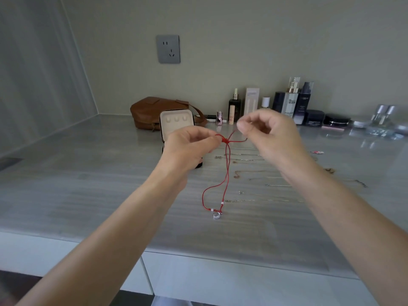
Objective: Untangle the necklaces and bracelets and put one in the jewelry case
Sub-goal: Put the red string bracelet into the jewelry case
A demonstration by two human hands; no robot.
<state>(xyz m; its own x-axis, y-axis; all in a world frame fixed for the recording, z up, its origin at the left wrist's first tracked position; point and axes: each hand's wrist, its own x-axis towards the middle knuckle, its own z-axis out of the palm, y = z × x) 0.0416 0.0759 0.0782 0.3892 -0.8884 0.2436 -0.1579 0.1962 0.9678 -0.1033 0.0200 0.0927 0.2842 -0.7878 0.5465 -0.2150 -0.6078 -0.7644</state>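
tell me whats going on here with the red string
A person holds a red cord up over the counter with both hands. The left hand pinches it at the knot, the right hand pinches one loose end, and the loop hangs down with a silver charm at the bottom. Several thin chains lie spread out on the counter, and the jewelry case stands open behind the left hand.

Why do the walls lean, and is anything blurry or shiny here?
Head view: the wide-angle lens bends the walls and stretches the forearms; light is soft and dim, without hard shadows; the right hand, pinching the red cord, looks slightly smeared; the glossy countertop mirrors the bottles at the back right.
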